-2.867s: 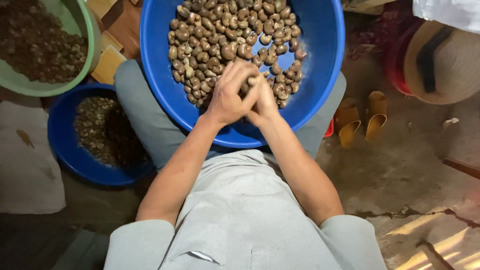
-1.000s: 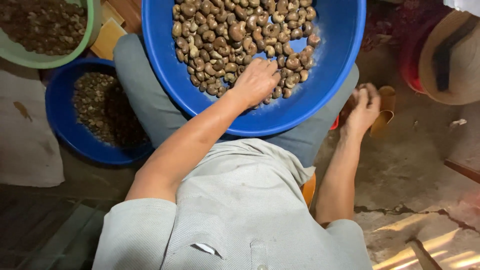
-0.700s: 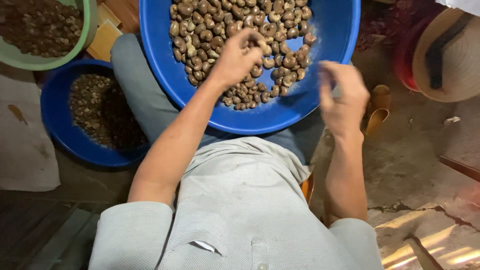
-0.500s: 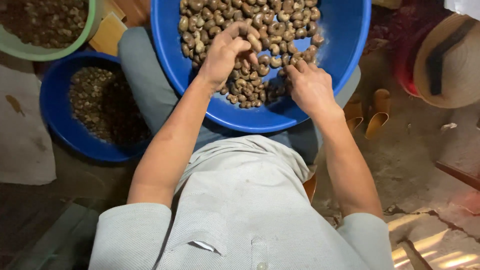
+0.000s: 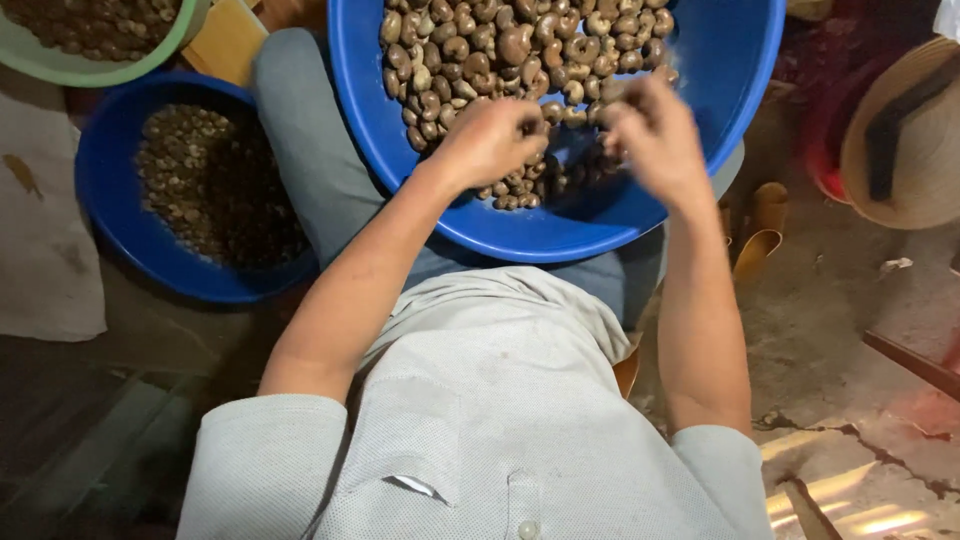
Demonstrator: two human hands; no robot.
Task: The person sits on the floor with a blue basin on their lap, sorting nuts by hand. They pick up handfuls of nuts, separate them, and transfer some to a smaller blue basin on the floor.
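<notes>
I saw the left hand [image 5: 490, 140] curled over the brown nuts [image 5: 500, 50] in the big blue basin [image 5: 740, 90] at the frame's top centre, its grip closed among them; what it held I couldn't tell. The right hand [image 5: 655, 135], blurred, hovered just beside; its grip was unclear. A smaller blue bowl [image 5: 110, 200] sat at left.

We see the brown, kidney-shaped nuts [image 5: 500, 50] heaped in the big blue basin [image 5: 720, 130] on the lap, piled just ahead of and under the left grip [image 5: 490, 140] and right grip [image 5: 650, 135].
</notes>
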